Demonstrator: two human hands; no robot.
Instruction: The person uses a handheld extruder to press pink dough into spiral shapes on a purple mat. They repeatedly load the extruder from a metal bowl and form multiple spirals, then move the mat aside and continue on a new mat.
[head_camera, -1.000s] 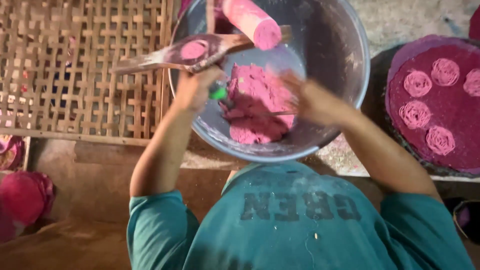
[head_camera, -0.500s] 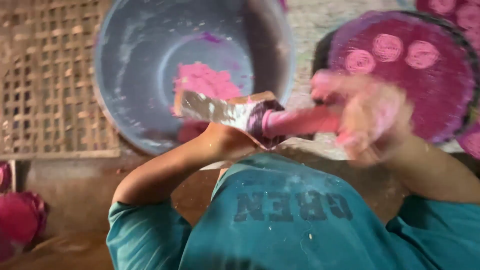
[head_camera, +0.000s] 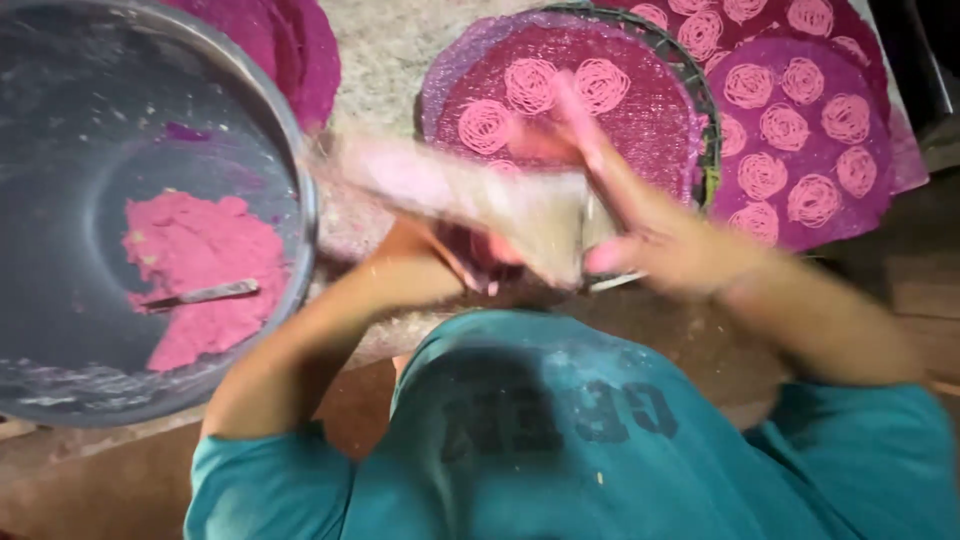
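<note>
Though motion blurs it, your press (head_camera: 470, 195) lies between both hands, long axis slanting up-left over the tray (head_camera: 690, 75); left hand (head_camera: 440, 260) and right hand (head_camera: 650, 235) clasp it.

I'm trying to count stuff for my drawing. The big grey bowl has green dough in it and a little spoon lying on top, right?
Not quite: the dough is pink, not green. The head view shows it in the big grey bowl, with a small spoon-like tool lying on top, just as you said.
</note>
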